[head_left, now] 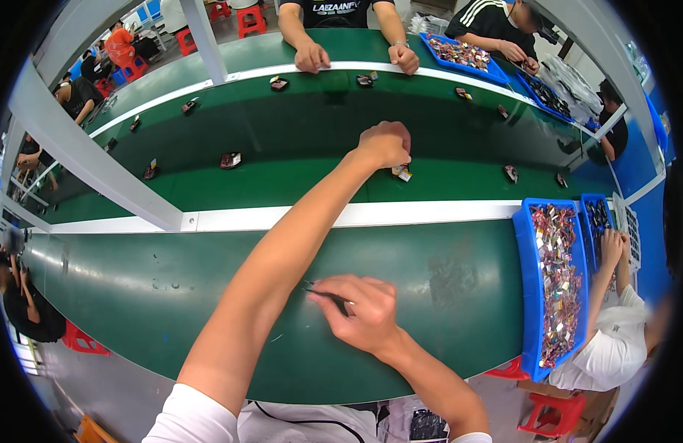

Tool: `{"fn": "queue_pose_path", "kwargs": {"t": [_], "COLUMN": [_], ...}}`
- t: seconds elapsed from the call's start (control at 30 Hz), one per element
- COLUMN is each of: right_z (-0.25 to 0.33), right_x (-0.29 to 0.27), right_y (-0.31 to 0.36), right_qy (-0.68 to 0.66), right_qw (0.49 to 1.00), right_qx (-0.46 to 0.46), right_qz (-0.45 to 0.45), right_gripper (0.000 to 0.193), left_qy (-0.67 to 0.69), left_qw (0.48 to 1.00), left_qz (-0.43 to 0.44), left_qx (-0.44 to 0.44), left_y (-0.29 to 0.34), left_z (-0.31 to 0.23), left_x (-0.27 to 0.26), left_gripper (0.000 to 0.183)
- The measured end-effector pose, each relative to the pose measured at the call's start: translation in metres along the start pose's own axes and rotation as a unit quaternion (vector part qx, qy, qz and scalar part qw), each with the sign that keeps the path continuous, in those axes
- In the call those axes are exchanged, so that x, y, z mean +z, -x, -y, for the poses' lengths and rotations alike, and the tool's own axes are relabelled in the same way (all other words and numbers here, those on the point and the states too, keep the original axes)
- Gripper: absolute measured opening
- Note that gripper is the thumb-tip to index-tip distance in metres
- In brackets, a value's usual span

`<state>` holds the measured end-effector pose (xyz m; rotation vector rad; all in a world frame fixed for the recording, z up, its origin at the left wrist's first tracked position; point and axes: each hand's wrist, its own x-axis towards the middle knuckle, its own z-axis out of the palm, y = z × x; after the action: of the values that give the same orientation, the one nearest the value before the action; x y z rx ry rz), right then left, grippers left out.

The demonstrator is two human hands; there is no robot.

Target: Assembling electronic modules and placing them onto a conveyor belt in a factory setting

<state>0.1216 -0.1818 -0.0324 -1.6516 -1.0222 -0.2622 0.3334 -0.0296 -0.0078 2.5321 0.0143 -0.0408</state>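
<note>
My left hand [386, 145] reaches across to the green conveyor belt, its fingers curled down and closed. Right beneath it lies a small dark part with a yellow-and-white tab [402, 173]; the fingertips are hidden, so whether they grip it is unclear. Above the green worktop [445, 332], my right hand [365, 310] is closed around dark tweezers [328, 295], whose tips point left, close to my left forearm. Similar small parts, such as a dark reddish one [231, 160], lie spaced out along the belt [297, 177].
A blue tray [532, 295] heaped with small colourful parts stands at the worktop's right end, with a second blue tray [594, 203] beyond it. A white rail [430, 213] separates worktop and belt. Grey frame posts [98, 148] rise at left. Co-workers sit opposite and at right.
</note>
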Motion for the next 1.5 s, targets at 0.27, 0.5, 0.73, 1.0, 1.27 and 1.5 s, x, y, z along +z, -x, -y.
{"fn": "queue_pose_path", "kwargs": {"t": [0.27, 0.5, 0.73, 1.0, 1.27, 1.5], "right_z": [0.002, 0.011, 0.015, 0.020, 0.015, 0.018], "right_x": [0.002, -0.002, 0.000, -0.011, -0.007, -0.006], "right_y": [-0.003, -0.007, -0.003, -0.010, -0.004, -0.001], "right_qy": [-0.022, -0.013, -0.042, -0.272, -0.253, -0.199], "right_qw": [1.000, 0.999, 0.997, 0.901, 0.914, 0.935], "right_qx": [0.003, 0.032, 0.070, 0.338, 0.318, 0.295], "right_qz": [0.000, 0.005, 0.012, 0.000, -0.012, -0.014], "right_gripper": [0.013, 0.015, 0.019, 0.017, 0.013, 0.012], "left_qy": [0.061, 0.327, 0.463, 0.488, 0.496, 0.487], "left_qw": [0.998, 0.943, 0.877, 0.851, 0.845, 0.849], "left_qz": [-0.012, -0.013, -0.066, -0.107, -0.138, -0.160], "left_qx": [-0.015, -0.064, -0.109, -0.163, -0.147, -0.130], "left_y": [0.022, 0.137, 0.251, 0.307, 0.322, 0.322], "left_z": [0.021, 0.033, 0.047, 0.032, 0.015, 0.014], "left_x": [-0.009, -0.044, -0.033, -0.020, -0.009, 0.000], "left_gripper": [0.023, 0.011, 0.028, 0.026, 0.023, 0.022]}}
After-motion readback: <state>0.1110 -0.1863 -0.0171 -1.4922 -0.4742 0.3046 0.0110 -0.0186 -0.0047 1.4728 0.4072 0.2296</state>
